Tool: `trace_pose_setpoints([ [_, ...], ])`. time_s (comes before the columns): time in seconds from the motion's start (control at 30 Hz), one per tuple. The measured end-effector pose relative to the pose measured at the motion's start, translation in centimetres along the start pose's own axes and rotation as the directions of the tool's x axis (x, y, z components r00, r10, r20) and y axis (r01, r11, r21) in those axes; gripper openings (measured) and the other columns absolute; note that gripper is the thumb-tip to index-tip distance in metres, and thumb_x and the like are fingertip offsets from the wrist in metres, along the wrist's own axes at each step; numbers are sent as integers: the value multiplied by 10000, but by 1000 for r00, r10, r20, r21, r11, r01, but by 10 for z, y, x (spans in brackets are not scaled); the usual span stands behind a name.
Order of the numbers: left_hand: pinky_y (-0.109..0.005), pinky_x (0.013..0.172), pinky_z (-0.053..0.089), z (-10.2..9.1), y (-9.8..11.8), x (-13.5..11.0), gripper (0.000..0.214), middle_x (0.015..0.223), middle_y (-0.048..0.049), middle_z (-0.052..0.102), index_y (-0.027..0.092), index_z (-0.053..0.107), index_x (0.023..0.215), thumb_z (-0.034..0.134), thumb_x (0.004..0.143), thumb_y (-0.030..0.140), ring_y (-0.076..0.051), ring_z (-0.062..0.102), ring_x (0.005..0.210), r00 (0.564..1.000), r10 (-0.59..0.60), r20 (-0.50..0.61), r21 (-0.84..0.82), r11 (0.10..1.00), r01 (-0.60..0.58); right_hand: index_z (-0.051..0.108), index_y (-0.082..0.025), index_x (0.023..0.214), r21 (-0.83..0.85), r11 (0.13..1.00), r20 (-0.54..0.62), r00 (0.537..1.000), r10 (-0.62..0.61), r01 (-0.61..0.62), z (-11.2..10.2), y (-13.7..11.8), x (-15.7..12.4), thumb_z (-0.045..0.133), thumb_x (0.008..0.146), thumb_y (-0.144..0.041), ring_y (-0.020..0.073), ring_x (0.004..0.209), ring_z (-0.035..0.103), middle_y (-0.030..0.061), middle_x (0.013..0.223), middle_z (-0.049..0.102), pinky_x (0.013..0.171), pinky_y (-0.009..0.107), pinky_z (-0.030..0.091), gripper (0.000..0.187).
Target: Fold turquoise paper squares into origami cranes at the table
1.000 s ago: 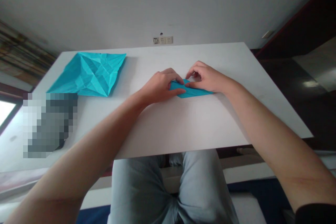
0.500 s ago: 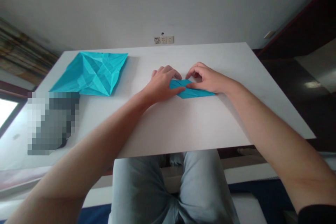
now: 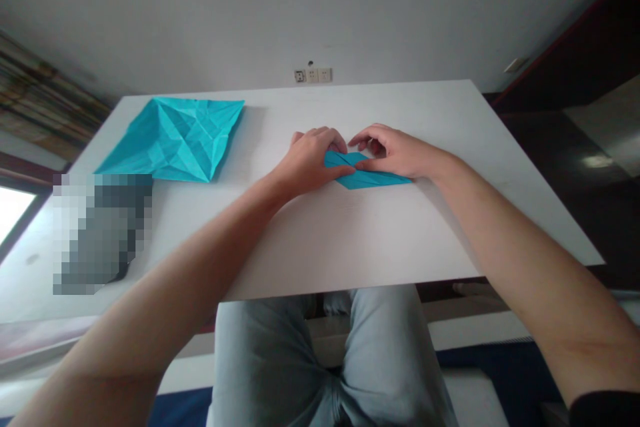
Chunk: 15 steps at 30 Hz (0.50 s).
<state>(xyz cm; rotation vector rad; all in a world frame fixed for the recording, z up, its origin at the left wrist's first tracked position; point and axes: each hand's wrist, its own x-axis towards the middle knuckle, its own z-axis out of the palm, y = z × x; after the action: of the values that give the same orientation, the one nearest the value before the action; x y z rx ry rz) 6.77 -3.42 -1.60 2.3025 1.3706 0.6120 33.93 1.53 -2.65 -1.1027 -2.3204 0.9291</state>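
Observation:
A small piece of folded blue paper (image 3: 367, 179) lies flat on the white table, with pointed ends and crease lines across it. My left hand (image 3: 316, 159) grips its left end, thumb on top and fingers curled at the far edge. From the other side, my right hand (image 3: 393, 150) presses its thumb onto the middle of the paper, near the left thumb tip. The right fingers are bent above the far edge. Both palms hide parts of the paper's ends.
A larger creased blue sheet (image 3: 183, 140) lies at the back left of the white table (image 3: 310, 247). In front of it is a blurred-out dark object (image 3: 103, 237). Wall sockets (image 3: 313, 75) sit behind the table's far edge. My legs (image 3: 270, 353) are under the near edge.
The right index finger has shifted slightly left, closer to the left fingers. The folded paper and both thumbs have stayed nearly in place.

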Motion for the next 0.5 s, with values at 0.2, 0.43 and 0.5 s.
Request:
trace_pose_setpoints([
  [0.2, -529, 1240, 428, -3, 4, -1, 358, 1285, -91, 878, 235, 817, 1246, 852, 975, 467, -374, 791, 1277, 999, -27, 42, 39, 999, 26, 882, -301, 1166, -42, 999, 14, 1000, 11, -11, -2, -5, 0, 1014, 860, -534, 276, 988, 663, 79, 1196, 661, 961, 483, 597, 406],
  [0.43, -522, 1194, 452, -2, 1, -2, 312, 1314, -121, 825, 215, 837, 1151, 887, 973, 467, -362, 761, 1259, 1000, -14, 13, 59, 998, 13, 801, -309, 1169, 85, 996, -46, 999, -21, 24, 0, -6, -1, 1054, 804, -630, 296, 1027, 667, 75, 1214, 745, 935, 471, 608, 547],
  [0.5, -525, 1204, 449, -2, 1, -2, 302, 1361, -127, 804, 214, 836, 1134, 903, 963, 453, -363, 745, 1294, 1000, -8, -1, 46, 999, 8, 809, -311, 1126, 94, 995, -28, 999, -39, 41, -1, -6, -1, 1044, 814, -650, 305, 1040, 679, 74, 1192, 756, 934, 471, 605, 518],
])
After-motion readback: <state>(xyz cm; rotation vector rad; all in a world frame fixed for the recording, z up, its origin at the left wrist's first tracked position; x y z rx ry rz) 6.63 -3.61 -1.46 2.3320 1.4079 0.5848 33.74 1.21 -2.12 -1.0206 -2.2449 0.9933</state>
